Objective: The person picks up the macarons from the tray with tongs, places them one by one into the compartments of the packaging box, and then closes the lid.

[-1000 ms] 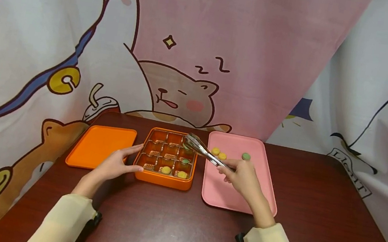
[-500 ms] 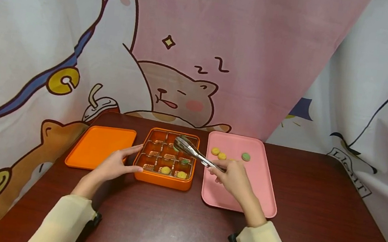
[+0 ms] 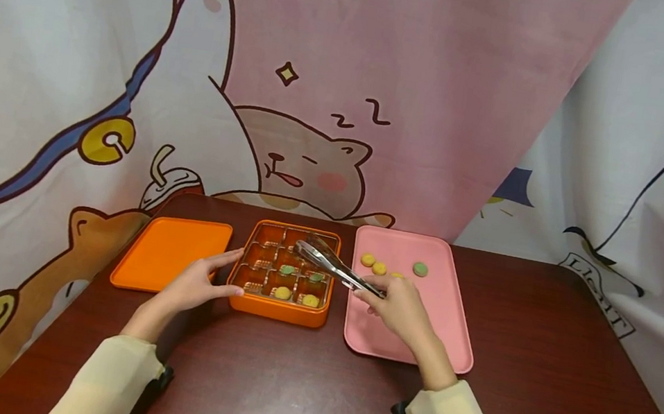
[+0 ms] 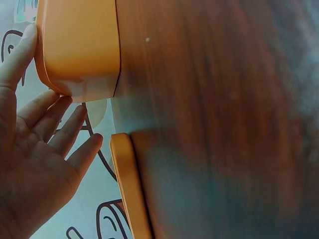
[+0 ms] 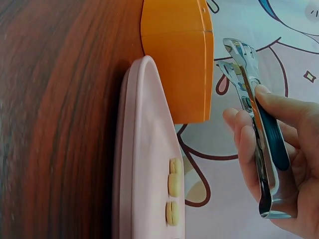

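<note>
My right hand holds metal tongs whose tips hang apart over an orange box with a divided insert. In the right wrist view, thumb and fingers squeeze the tongs from both sides, and nothing shows between the tips. Below the tips, a green macaron lies in a middle compartment, beside another green macaron. Two yellow macarons, a left one and a right one, lie in the front row. My left hand touches the box's left side with fairly straight fingers, thumb at the front corner.
Right of the box lies a pink tray bearing yellow macarons and a green macaron. An orange lid lies flat at the left. A cartoon-print curtain hangs behind the brown table.
The tongs moved left over the box with a green macaron, then parted and let it go into a middle compartment. My left hand stayed at the box.
</note>
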Available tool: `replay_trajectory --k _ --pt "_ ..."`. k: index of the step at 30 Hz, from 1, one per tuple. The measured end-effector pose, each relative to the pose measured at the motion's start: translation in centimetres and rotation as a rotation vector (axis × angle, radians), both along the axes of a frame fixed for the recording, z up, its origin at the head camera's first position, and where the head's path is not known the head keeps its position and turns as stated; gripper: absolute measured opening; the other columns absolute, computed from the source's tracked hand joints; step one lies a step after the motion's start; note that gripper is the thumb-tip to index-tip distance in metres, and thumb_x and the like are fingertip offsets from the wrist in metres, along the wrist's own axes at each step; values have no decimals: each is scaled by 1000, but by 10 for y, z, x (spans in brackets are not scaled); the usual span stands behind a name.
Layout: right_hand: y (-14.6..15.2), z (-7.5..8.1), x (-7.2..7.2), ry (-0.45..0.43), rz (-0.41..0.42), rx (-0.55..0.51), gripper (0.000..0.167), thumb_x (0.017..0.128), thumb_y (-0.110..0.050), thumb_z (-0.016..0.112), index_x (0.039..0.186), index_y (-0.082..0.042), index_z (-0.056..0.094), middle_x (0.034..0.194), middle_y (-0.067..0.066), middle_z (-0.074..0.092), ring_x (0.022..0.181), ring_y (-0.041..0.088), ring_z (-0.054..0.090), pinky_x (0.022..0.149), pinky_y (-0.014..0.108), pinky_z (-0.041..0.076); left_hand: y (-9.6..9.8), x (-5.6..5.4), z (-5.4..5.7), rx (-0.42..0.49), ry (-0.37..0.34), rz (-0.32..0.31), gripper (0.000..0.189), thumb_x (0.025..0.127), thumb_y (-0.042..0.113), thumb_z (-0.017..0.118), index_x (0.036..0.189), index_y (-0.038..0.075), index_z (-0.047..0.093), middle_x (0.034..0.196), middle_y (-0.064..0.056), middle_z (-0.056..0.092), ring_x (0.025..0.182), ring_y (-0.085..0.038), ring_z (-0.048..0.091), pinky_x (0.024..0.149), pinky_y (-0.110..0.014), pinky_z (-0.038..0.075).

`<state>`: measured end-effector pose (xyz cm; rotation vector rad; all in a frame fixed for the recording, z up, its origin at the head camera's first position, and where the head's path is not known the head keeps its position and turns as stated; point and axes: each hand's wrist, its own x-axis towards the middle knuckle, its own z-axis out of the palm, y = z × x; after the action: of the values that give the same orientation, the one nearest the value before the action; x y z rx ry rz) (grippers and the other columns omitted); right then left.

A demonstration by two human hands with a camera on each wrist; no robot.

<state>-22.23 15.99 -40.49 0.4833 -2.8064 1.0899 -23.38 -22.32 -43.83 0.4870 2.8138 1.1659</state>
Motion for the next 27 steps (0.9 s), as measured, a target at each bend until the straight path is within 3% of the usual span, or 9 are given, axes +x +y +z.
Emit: replay_trajectory --k 9,19,27 --pt "17 2 1 16 -41 13 30 88 -25 77 112 -7 76 76 3 72 57 6 64 50 21 46 1 0 1 2 -1 12 80 85 31 79 152 8 42 159 -13 40 146 -43 34 116 -64 29" --pt "39 2 5 -21 -71 -8 35 90 -25 75 118 -4 73 81 12 75 60 14 67 48 22 46 1 1 -1 6 0 17 80 86 29 79 153 10 41 159 -13 39 146 -43 34 115 -65 29" --pt "58 2 10 -28 -92 -39 36 91 -25 73 122 -6 72 82 13 73 64 14 67 54 21 52 1 1 -1 12 0 11 81 85 31 79 153 10 41 159 -13 39 146 -43 34 115 -66 30"
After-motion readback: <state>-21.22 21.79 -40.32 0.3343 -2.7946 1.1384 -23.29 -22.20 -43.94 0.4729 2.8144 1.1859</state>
